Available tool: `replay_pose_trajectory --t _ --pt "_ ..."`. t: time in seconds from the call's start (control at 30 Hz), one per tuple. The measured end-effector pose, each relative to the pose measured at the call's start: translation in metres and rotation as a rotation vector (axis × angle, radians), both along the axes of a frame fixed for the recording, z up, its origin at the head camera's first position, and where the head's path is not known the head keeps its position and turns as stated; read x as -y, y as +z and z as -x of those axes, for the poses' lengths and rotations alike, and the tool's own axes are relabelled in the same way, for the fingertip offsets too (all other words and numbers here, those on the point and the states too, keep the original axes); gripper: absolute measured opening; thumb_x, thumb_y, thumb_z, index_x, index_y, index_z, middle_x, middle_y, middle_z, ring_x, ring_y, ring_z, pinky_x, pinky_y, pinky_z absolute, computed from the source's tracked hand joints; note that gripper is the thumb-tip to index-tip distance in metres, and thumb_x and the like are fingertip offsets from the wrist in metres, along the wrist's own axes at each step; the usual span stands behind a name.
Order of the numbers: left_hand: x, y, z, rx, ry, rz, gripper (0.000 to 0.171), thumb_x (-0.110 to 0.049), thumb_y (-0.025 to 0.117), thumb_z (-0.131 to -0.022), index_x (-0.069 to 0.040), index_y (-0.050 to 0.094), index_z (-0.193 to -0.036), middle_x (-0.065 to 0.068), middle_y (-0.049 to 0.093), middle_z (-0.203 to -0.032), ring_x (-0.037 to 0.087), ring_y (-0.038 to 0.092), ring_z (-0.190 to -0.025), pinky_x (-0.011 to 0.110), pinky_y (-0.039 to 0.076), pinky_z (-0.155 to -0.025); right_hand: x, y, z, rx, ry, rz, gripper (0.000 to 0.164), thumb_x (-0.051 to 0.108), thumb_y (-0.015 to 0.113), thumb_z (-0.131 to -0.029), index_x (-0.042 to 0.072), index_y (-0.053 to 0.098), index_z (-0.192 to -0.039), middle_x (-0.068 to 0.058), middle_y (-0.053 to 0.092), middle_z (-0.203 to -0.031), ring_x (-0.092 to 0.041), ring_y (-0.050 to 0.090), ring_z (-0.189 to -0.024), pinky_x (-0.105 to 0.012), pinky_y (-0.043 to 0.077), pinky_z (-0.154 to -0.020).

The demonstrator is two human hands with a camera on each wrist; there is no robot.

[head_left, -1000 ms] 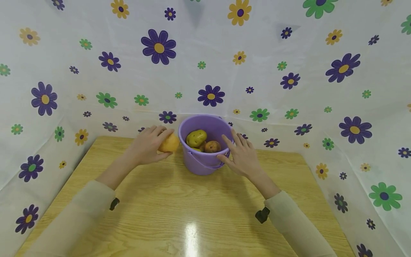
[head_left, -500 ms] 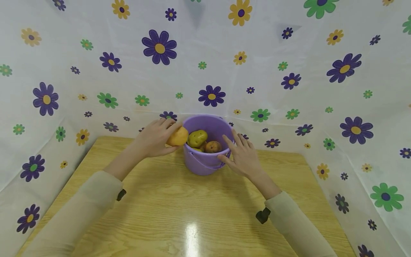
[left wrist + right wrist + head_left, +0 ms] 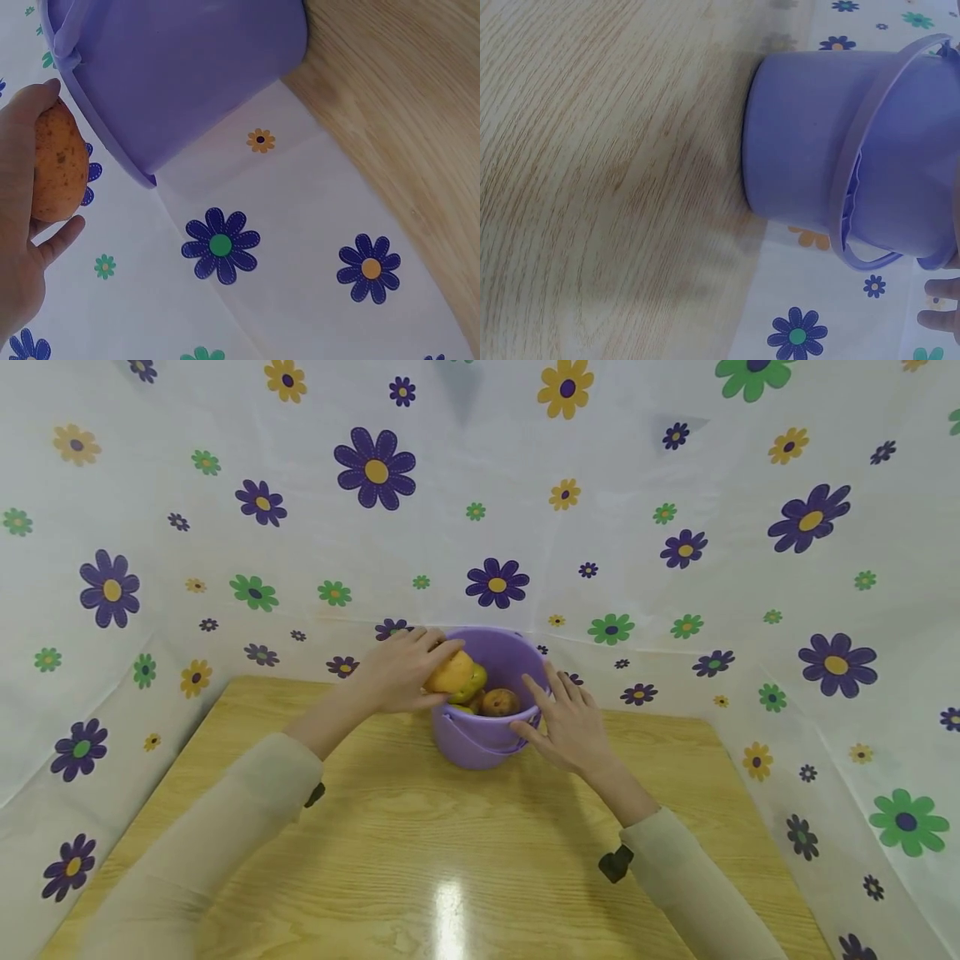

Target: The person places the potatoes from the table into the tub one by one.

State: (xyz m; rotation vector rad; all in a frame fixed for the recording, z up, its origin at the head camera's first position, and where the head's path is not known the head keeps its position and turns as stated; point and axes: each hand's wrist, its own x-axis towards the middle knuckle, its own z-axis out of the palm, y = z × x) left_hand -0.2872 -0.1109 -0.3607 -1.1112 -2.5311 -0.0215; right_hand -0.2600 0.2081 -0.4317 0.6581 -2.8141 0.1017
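Observation:
My left hand [image 3: 401, 672] grips a yellow-orange potato [image 3: 450, 677] over the left rim of a purple bucket [image 3: 472, 747]. Brown speckles show on this potato [image 3: 61, 161] in the left wrist view, with thumb and fingers around it. Inside the bucket lie a greenish-yellow potato [image 3: 478, 676], partly hidden behind the held one, and a brown one [image 3: 501, 702]. My right hand [image 3: 570, 727] rests at the bucket's right rim, fingers spread and fairly straight. Only some fingertips [image 3: 939, 289] of it show at the edge of the right wrist view.
The bucket's handle [image 3: 855, 142] hangs down its front side. It stands on a wood-grain table [image 3: 390, 843], near the back edge. A white cloth [image 3: 442, 539] printed with flowers rises behind and on both sides.
My left hand has moved right with the potato, from beside the bucket to over its left rim. The right hand has stayed at the right rim.

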Motion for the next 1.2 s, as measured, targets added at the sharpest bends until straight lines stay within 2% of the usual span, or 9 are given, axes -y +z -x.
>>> replay_pose_trajectory --t 0.3,0.47,0.6,0.73,1.0,1.2 --pt "-0.026 0.001 0.010 0.033 0.018 0.045 0.078 -0.052 0.077 -0.091 -0.008 0.051 -0.151 0.017 0.064 -0.135 0.037 0.065 -0.120 0.052 0.058 -0.105 0.000 -0.001 -0.001 0.005 0.004 -0.008 0.094 0.087 0.022 -0.097 0.025 0.031 -0.168 -0.018 0.021 -0.177 -0.046 0.035 -0.158 -0.066 0.038 -0.124" --pt "-0.037 -0.002 0.012 0.072 0.048 0.072 0.078 -0.056 0.074 -0.092 -0.008 0.052 -0.150 0.016 0.065 -0.131 0.035 0.065 -0.117 0.051 0.057 -0.106 0.000 0.000 -0.001 0.002 0.006 -0.006 0.096 0.088 0.019 -0.097 0.024 0.032 -0.167 -0.018 0.021 -0.177 -0.046 0.034 -0.158 -0.065 0.036 -0.125" --pt "-0.043 -0.005 0.018 0.122 0.079 0.061 0.079 -0.056 0.073 -0.093 -0.009 0.051 -0.152 0.015 0.064 -0.134 0.035 0.064 -0.123 0.050 0.056 -0.109 0.001 0.000 -0.001 -0.004 0.004 -0.003 0.101 0.090 0.012 -0.094 0.024 0.032 -0.167 -0.018 0.021 -0.177 -0.046 0.034 -0.158 -0.066 0.035 -0.126" --pt "-0.045 -0.009 0.023 0.174 0.098 0.032 0.079 -0.055 0.073 -0.093 -0.010 0.050 -0.153 0.015 0.064 -0.136 0.035 0.063 -0.125 0.049 0.056 -0.110 0.001 -0.001 0.000 -0.015 0.006 -0.003 0.104 0.091 0.007 -0.092 0.024 0.032 -0.167 -0.018 0.023 -0.177 -0.046 0.035 -0.158 -0.066 0.036 -0.125" --pt "-0.046 -0.016 0.029 0.262 0.118 -0.026 0.079 -0.054 0.076 -0.092 -0.010 0.051 -0.153 0.016 0.062 -0.139 0.034 0.063 -0.125 0.049 0.057 -0.105 0.001 0.000 0.000 -0.010 0.004 -0.008 0.102 0.091 0.010 -0.093 0.025 0.031 -0.168 -0.017 0.021 -0.177 -0.046 0.035 -0.158 -0.067 0.036 -0.125" --pt "-0.044 -0.018 0.029 0.273 0.119 -0.034 0.074 -0.056 0.070 -0.096 -0.010 0.053 -0.152 0.015 0.062 -0.143 0.035 0.061 -0.131 0.049 0.056 -0.109 0.001 0.000 -0.001 -0.012 0.004 -0.013 0.104 0.091 0.008 -0.092 0.024 0.033 -0.167 -0.018 0.022 -0.177 -0.046 0.036 -0.157 -0.066 0.038 -0.123"
